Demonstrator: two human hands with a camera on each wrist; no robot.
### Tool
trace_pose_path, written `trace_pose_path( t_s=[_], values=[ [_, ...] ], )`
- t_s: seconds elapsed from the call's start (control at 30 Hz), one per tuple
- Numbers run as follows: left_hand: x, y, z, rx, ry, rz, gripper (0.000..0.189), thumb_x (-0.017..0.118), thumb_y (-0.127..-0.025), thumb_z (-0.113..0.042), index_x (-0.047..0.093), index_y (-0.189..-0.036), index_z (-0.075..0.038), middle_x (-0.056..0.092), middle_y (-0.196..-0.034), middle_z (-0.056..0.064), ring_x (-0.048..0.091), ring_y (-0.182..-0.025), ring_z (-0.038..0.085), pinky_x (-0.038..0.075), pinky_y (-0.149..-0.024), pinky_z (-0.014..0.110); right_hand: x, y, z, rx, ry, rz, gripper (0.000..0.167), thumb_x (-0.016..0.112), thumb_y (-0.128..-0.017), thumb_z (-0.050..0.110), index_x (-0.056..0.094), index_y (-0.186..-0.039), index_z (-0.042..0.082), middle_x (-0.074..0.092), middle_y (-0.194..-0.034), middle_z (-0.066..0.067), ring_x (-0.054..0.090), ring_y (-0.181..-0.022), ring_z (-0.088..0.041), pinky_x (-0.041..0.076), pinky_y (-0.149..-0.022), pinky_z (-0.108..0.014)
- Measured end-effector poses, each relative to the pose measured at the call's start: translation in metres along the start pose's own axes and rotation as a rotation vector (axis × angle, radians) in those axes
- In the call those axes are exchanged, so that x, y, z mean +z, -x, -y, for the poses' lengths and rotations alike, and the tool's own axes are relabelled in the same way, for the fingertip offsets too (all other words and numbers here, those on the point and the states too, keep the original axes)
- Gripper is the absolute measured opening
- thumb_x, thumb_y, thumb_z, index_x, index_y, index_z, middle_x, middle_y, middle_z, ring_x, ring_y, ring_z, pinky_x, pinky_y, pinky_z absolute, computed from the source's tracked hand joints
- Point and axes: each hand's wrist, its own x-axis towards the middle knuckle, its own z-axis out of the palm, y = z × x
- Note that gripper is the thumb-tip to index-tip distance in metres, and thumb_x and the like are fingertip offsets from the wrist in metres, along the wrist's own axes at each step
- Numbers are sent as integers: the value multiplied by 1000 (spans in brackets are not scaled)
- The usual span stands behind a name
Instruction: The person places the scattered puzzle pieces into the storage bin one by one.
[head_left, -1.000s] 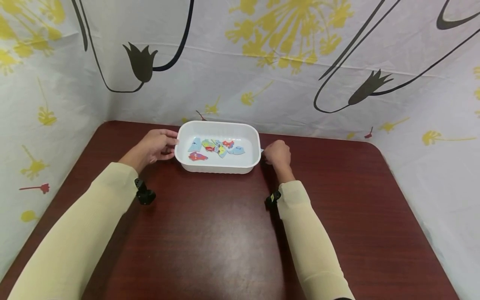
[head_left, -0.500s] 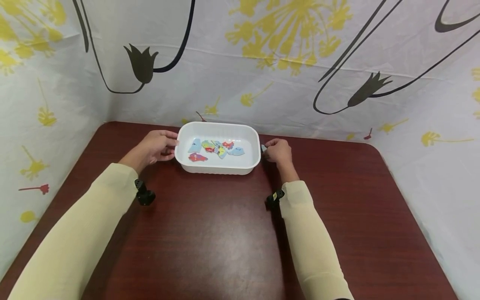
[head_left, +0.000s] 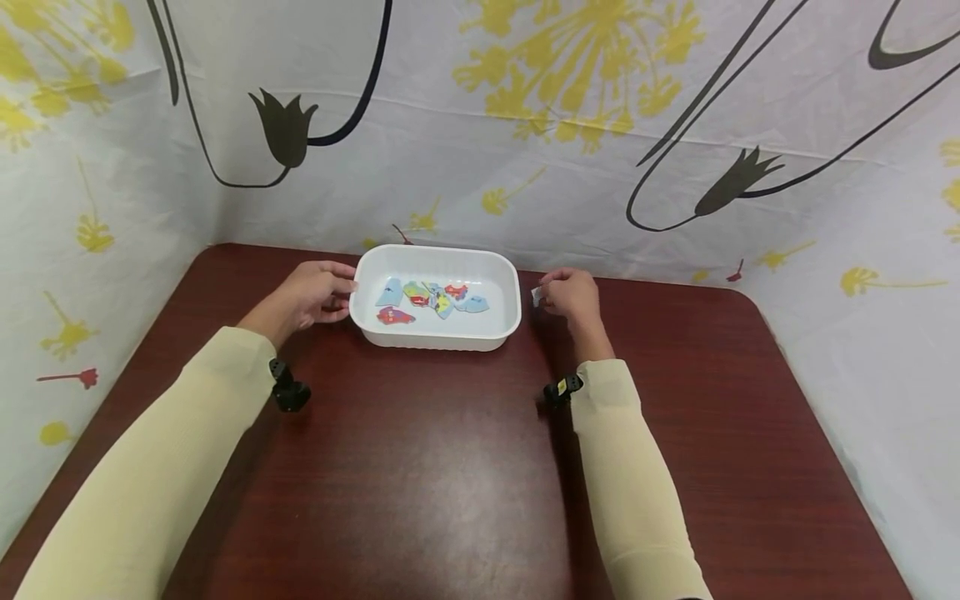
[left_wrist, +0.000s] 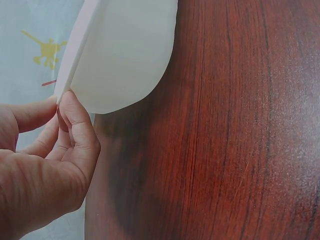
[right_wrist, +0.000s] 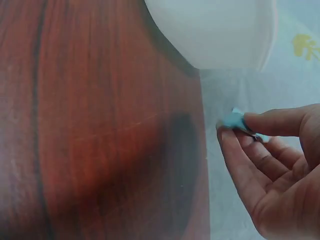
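A white plastic basin [head_left: 435, 341] stands at the far side of the table, holding several colourful flat puzzle pieces [head_left: 395, 315] in blue, red and yellow-green. At its left end, my left hand [head_left: 313, 293] pinches the rim between thumb and fingers; the left wrist view shows this grip [left_wrist: 55, 155] closely. My right hand [head_left: 570, 293] is just off the basin's right end, apart from it. Between its thumb and fingers it pinches a small light-blue piece [right_wrist: 233, 120], mostly covered by the fingertips. Whether this piece matches those in the basin cannot be told.
The dark red-brown wooden table [head_left: 420, 467] has its back edge close behind the basin. White cloth with yellow and dark flower prints [head_left: 465, 108] hangs behind and at both sides.
My right hand has drawn away from the basin's right end, a little to the right, with the light-blue piece in its fingers. The left hand and the basin have stayed put.
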Motion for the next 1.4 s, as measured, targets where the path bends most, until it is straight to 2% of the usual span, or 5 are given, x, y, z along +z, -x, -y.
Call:
trace_pose_path(
  t_s=[0.13, 0.47, 0.8, 1.1, 1.4],
  values=[
    [-1, 0, 0, 3, 5, -1, 40, 56, -99, -16, 47, -137, -11, 54, -107, 6, 54, -75, 15, 54, -68, 26, -4, 2, 3, -5, -63, -31, 2, 64, -87, 4, 65, -89, 5, 64, -89, -11, 69, -76, -21, 58, -78, -38],
    [-1, 1, 0, 12, 0, 0, 39, 56, -99, -17, 48, -137, -11, 55, -106, 6, 55, -73, 14, 54, -68, 26, -6, 2, 10, 36, -173, -1, 31, 50, -88, -1, 67, -114, -2, 65, -97, -12, 70, -84, -25, 56, -86, -39],
    [0, 0, -2, 8, -2, 6, 41, 57, -99, -18, 48, -138, -12, 53, -112, 8, 54, -76, 15, 54, -69, 26, 0, 10, 28, -22, -105, -35, 21, 65, -89, 11, 70, -109, 4, 62, -112, -12, 65, -88, -24, 56, -85, -38],
    [0, 0, -2, -2, -1, -2, 40, 57, -99, -18, 48, -138, -12, 53, -113, 8, 54, -78, 16, 54, -70, 26, 21, 19, 57, -79, -80, 27, 21, 67, -89, 7, 71, -108, 2, 68, -107, -17, 69, -81, -23, 58, -81, -38],
    [-1, 1, 0, 0, 6, 2, 39, 56, -99, -17, 48, -137, -12, 54, -111, 7, 54, -76, 15, 54, -69, 26, 56, 30, 63, -63, -11, 122, 19, 64, -91, 3, 71, -108, -2, 67, -107, -18, 69, -76, -21, 58, -77, -35]
  ],
)
